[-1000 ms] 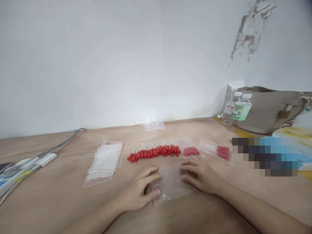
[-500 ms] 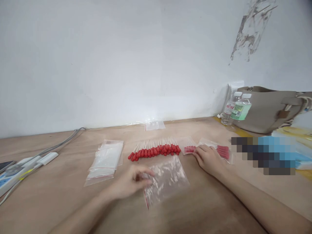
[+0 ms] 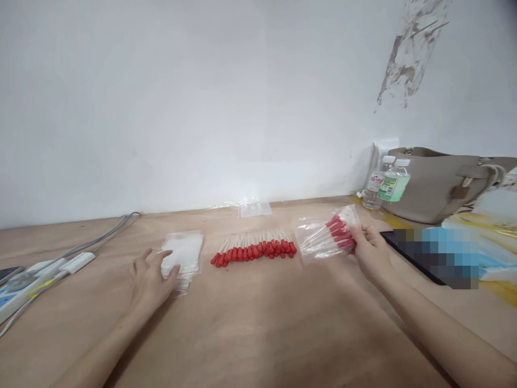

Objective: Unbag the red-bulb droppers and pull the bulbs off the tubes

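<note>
My right hand pinches the right edge of a clear zip bag with several red-tipped white sticks inside. The bag is tilted up off the table, its red tips towards my fingers. My left hand is open, fingers spread, at the left side of a stack of flat zip bags; whether it touches them I cannot tell. Between the hands lies a row of loose red-tipped sticks, tips towards me.
A power strip with cables sits at the left. Two bottles and a grey bag stand at the back right. A dark flat object and blue packaging lie at the right. Another clear bag rests by the wall.
My left hand has moved left to the bag stack. The clear bag beside it in the middle is gone from there. My right hand has lifted the bag of sticks off the table.
</note>
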`<action>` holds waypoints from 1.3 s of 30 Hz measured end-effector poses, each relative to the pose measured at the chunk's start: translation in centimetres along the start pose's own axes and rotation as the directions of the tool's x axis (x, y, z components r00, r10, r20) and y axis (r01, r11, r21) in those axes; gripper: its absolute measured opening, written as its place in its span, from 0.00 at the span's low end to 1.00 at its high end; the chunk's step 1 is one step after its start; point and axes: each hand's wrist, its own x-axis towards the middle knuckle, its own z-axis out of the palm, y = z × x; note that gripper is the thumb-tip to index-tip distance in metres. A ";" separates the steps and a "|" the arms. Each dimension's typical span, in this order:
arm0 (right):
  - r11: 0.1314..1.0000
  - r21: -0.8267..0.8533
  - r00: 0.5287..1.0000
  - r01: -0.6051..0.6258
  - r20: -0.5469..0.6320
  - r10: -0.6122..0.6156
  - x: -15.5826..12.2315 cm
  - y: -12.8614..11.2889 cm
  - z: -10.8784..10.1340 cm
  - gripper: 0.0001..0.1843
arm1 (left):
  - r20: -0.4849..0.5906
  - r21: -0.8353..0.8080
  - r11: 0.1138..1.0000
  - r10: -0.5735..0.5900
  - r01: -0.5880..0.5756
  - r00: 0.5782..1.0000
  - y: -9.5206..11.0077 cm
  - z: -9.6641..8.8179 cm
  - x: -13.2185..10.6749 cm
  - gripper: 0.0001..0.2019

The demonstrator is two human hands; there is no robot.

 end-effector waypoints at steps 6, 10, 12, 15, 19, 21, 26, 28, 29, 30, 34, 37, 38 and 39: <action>0.918 -0.010 0.768 -0.397 0.544 0.338 -7.4 0.4 4.3 0.22 | -0.170 -0.310 0.788 0.505 -0.532 0.846 8.0 -3.3 -3.4 0.11; 0.835 -0.041 0.614 -0.549 0.658 0.436 -10.2 0.5 5.5 0.21 | 0.215 -0.546 0.614 0.760 -0.569 0.614 12.9 -3.6 -6.7 0.20; 0.807 -0.072 0.544 -0.586 0.703 0.457 -10.2 0.3 5.3 0.20 | 0.298 -0.605 0.584 0.796 -0.541 0.526 14.2 -3.0 -7.3 0.25; 0.793 -0.162 0.468 -0.588 0.731 0.497 -9.5 -0.1 4.8 0.18 | 0.369 -0.668 0.583 0.799 -0.463 0.474 14.8 -2.0 -7.3 0.27; 0.775 -0.205 0.448 -0.598 0.716 0.535 -8.7 -0.3 4.5 0.19 | 0.375 -0.718 0.568 0.802 -0.402 0.464 14.2 -1.4 -6.9 0.26; 0.761 -0.214 0.428 -0.613 0.720 0.547 -8.5 -0.3 4.7 0.20 | 0.364 -0.734 0.554 0.809 -0.393 0.462 14.0 -1.4 -6.7 0.25; 0.753 -0.228 0.489 -0.617 0.639 0.594 -8.1 0.0 5.8 0.22 | 0.333 -0.737 0.566 0.780 -0.369 0.530 15.0 -1.4 -5.4 0.22; 0.769 -0.218 0.516 -0.601 0.629 0.581 -8.1 0.2 6.2 0.23 | 0.284 -0.742 0.554 0.770 -0.378 0.571 16.0 -0.9 -4.7 0.17; 0.778 -0.214 0.525 -0.590 0.631 0.571 -8.1 0.3 6.4 0.24 | 0.254 -0.748 0.537 0.774 -0.390 0.580 16.5 -0.6 -4.5 0.15; 0.787 -0.213 0.531 -0.579 0.634 0.562 -8.1 0.4 6.5 0.24 | 0.223 -0.755 0.517 0.782 -0.404 0.582 17.0 -0.2 -4.3 0.13; 0.799 -0.196 0.527 -0.568 0.660 0.536 -8.2 0.7 6.4 0.24 | 0.171 -0.781 0.452 0.818 -0.431 0.549 17.9 1.4 -4.1 0.13; 0.779 -0.171 0.493 -0.603 0.688 0.533 -8.0 0.7 6.2 0.25 | 0.156 -0.783 0.418 0.848 -0.461 0.506 17.9 1.9 -4.2 0.18; 0.775 -0.171 0.486 -0.609 0.691 0.535 -7.9 0.6 6.2 0.25 | 0.152 -0.781 0.412 0.855 -0.469 0.496 17.8 2.0 -4.2 0.19; 0.774 -0.173 0.487 -0.609 0.689 0.537 -7.9 0.6 6.2 0.26 | 0.153 -0.781 0.410 0.857 -0.472 0.492 17.8 2.1 -4.2 0.20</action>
